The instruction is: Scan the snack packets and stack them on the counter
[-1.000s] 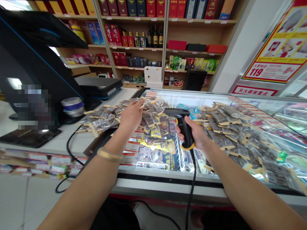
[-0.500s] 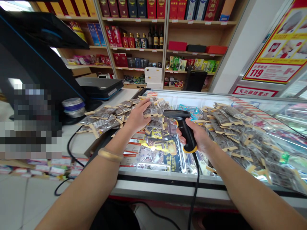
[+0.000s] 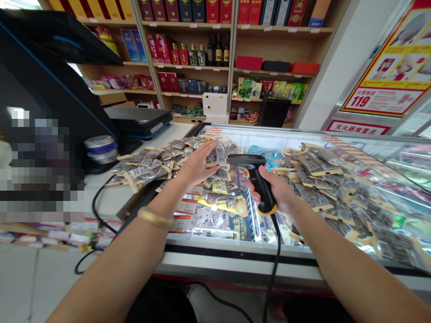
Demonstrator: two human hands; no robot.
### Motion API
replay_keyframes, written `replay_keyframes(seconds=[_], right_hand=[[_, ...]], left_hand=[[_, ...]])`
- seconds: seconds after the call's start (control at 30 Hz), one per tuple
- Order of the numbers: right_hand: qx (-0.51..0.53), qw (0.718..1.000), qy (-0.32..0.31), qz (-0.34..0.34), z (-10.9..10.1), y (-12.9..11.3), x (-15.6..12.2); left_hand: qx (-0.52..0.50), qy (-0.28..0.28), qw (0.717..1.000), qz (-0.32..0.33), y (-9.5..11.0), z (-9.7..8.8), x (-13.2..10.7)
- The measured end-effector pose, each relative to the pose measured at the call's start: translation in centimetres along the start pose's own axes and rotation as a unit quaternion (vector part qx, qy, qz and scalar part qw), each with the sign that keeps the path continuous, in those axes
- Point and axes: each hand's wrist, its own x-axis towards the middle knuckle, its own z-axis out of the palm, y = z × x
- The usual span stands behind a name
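My right hand (image 3: 278, 194) grips a black barcode scanner with a yellow base (image 3: 256, 179); its head points left. My left hand (image 3: 197, 165) holds up a small clear snack packet (image 3: 217, 155) right in front of the scanner head, fingers closed on its edge. A gold bangle (image 3: 154, 217) sits on my left wrist. Under both hands lies a heap of similar snack packets (image 3: 158, 161) spread over the glass lid of a chest freezer (image 3: 235, 251). A second heap of packets (image 3: 340, 193) covers the lid to the right of the scanner.
A black point-of-sale screen (image 3: 50, 89) and a black cash drawer unit (image 3: 141, 120) stand on the white counter at left, with rolls of tape (image 3: 100, 149) beside them. The scanner cable (image 3: 272, 269) hangs down the freezer front. Shelves of boxes and bottles (image 3: 208, 49) line the back wall.
My left hand picked a packet off the pile and carried it right, up to the scanner head. The scanner shifted slightly left and up toward it.
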Motion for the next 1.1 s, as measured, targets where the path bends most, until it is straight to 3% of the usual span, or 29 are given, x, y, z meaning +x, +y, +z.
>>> replay_keyframes(seconds=[0.47,0.57,0.7,0.9,1.1], right_hand=[[0.007,1.000,0.005,-0.002,0.2,-0.2,0.2],[0.022,0.999,0.021,-0.018,0.6,-0.9,0.1],[0.037,0.997,0.037,-0.062,-0.1,-2.6,-1.7],[0.023,0.989,0.091,-0.117,-4.1,-5.0,-7.2],[0.017,0.985,0.136,-0.107,-6.6,-4.4,-10.0]], left_hand=[[-0.005,0.009,1.000,0.005,-0.2,0.4,0.0],[-0.008,0.017,1.000,0.005,0.7,0.6,0.4],[-0.025,0.026,0.999,0.034,3.3,1.3,1.6],[-0.116,-0.019,0.991,0.060,8.3,5.7,3.1],[-0.132,-0.164,0.977,0.018,11.2,10.4,3.2]])
